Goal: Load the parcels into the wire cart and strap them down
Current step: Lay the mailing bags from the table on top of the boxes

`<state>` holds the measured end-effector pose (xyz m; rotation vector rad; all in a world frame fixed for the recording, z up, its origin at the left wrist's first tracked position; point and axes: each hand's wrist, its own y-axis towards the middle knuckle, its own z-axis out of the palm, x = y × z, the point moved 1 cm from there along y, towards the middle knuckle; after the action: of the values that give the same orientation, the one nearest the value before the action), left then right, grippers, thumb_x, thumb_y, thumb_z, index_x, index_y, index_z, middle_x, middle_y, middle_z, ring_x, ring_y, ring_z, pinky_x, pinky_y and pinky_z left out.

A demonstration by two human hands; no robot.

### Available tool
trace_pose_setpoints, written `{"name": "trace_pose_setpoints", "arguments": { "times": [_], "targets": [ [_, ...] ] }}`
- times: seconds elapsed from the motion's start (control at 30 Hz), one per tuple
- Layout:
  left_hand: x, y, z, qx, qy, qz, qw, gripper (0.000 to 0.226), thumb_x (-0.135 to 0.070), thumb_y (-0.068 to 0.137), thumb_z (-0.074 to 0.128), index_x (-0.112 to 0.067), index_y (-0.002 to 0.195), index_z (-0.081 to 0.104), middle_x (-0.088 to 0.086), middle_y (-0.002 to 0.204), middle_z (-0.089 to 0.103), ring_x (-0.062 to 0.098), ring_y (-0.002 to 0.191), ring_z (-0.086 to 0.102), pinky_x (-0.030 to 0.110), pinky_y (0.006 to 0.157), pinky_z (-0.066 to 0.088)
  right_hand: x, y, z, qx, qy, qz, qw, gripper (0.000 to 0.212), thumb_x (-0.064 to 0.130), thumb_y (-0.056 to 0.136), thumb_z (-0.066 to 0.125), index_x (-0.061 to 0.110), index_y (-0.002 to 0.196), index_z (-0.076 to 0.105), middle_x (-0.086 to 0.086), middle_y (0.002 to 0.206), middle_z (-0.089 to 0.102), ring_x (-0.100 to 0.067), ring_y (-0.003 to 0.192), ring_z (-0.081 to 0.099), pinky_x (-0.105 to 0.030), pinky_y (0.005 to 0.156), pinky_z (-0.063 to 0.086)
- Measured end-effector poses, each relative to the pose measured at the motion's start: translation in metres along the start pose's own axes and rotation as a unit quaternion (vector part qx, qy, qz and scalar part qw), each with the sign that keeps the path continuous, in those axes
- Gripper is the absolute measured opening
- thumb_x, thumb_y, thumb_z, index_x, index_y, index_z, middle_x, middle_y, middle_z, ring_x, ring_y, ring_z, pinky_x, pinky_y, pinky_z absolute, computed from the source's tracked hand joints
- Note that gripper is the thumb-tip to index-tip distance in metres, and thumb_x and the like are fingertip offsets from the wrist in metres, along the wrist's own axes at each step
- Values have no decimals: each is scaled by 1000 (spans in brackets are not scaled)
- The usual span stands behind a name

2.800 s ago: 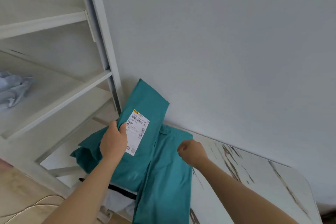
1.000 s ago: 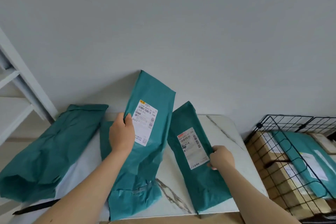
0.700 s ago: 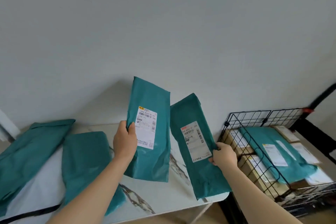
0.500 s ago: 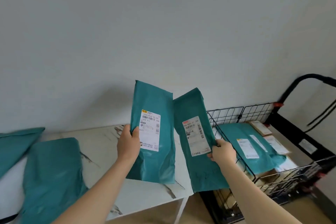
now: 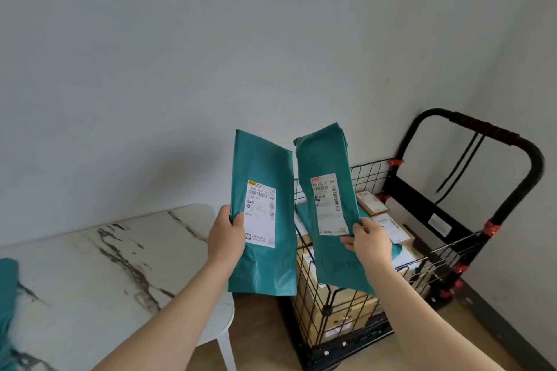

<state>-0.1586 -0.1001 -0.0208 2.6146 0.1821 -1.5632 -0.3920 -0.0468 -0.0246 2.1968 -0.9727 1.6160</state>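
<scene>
I hold two teal mailer bags upright in the air, each with a white shipping label facing me. My left hand (image 5: 226, 238) grips the left teal parcel (image 5: 262, 268) by its left edge, at the table's right end. My right hand (image 5: 368, 241) pinches the right teal parcel (image 5: 324, 159) at its lower right side, over the near wall of the black wire cart (image 5: 369, 173). Inside the cart lie cardboard boxes (image 5: 340, 310) and another teal bag, mostly hidden behind the held parcel.
The white marble-pattern table (image 5: 99, 268) stands at the left, with a teal bag (image 5: 7, 304) at its left edge. The cart's black handle (image 5: 482, 129) rises at the right with dark straps (image 5: 461, 163) hanging from it. A grey wall runs behind.
Both hands lifted the two teal parcels off the table and carried them right. The right parcel is now over the cart's near wall; the view has swung right towards the cart.
</scene>
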Motion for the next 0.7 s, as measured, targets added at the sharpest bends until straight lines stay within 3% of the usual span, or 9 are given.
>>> {"name": "trace_pose_setpoints", "arguments": {
  "times": [0.2, 0.27, 0.37, 0.5, 0.6, 0.7],
  "targets": [
    [-28, 37, 57, 23, 14, 19, 999, 12, -20, 100, 39, -12, 102, 48, 4, 98, 59, 10, 72, 54, 20, 52, 36, -1, 58, -14, -33, 57, 3, 998, 23, 16, 100, 37, 13, 99, 59, 4, 86, 62, -16, 79, 68, -42, 82, 57],
    [-35, 59, 83, 29, 11, 22, 999, 12, -19, 100, 39, -12, 102, 48, 4, 98, 60, 14, 75, 56, 22, 53, 36, 2, 83, -18, -46, 57, -7, 997, 23, 16, 100, 36, 19, 93, 58, 5, 83, 62, -17, 80, 67, -43, 83, 56],
    [-46, 90, 125, 42, 12, 10, 999, 12, -19, 99, 39, -12, 102, 49, 5, 96, 61, 19, 78, 57, 27, 55, 39, 7, 120, -28, -58, 37, -8, 998, 22, 15, 100, 35, 27, 94, 52, 2, 86, 62, -18, 80, 66, -43, 83, 56],
    [-57, 122, 183, 72, 9, -21, 997, 12, -17, 98, 38, -17, 104, 49, 2, 95, 60, 21, 80, 57, 31, 59, 40, 8, 176, -45, -59, -16, 9, 998, 22, 13, 100, 34, 20, 97, 55, -3, 93, 62, -19, 80, 65, -44, 81, 57],
    [-53, 140, 221, 97, 5, -45, 994, 12, -17, 98, 38, -21, 102, 49, 0, 92, 60, 21, 82, 59, 36, 69, 46, -5, 217, -50, -62, -57, 28, 996, 24, 15, 101, 34, 14, 105, 58, -4, 97, 64, -19, 81, 66, -34, 68, 57],
    [-38, 141, 250, 107, 12, -83, 991, 14, -16, 98, 38, -15, 101, 51, 3, 91, 61, 24, 81, 59, 35, 67, 45, -26, 244, -51, -54, -87, 65, 993, 26, 17, 101, 33, 16, 110, 57, -4, 103, 64, -20, 85, 66, -21, 53, 47]
  ]
}}
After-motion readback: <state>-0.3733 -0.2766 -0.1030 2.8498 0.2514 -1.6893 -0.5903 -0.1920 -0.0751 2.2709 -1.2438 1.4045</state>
